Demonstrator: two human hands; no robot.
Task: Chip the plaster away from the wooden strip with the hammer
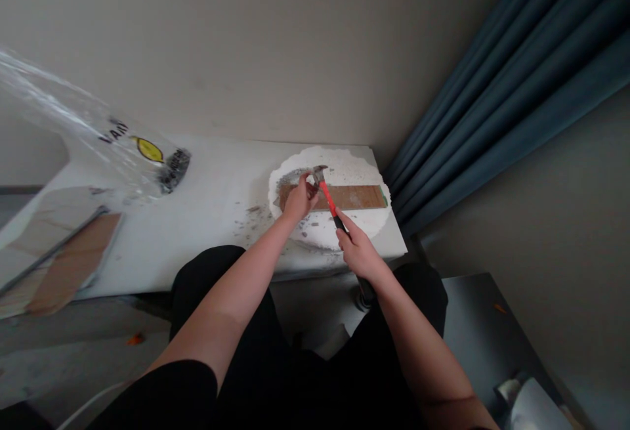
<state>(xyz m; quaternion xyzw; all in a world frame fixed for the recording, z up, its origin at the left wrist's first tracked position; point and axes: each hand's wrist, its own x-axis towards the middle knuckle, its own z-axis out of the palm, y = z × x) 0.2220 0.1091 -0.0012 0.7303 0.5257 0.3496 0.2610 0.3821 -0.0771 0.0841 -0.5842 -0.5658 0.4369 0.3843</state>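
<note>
My right hand (358, 251) is wrapped round the black grip of a claw hammer (327, 197) with a red shaft. Its metal head is up beside the fingertips of my left hand (300, 200). Those left fingers are curled together over the left part of a brown wooden board (354, 197); what they pinch is too small to make out. Beneath the board is a round white mat (339, 164) with a scalloped edge. Grey crumbs and chips (295, 177) lie on the mat and around its left side.
The mat rests on a white table (216, 187) against the wall. At the left stands a clear plastic bag (142, 148) with dark bits at its bottom, behind another brown board (73, 262). Blue curtains (492, 82) hang at the right, above a dark low surface (477, 325).
</note>
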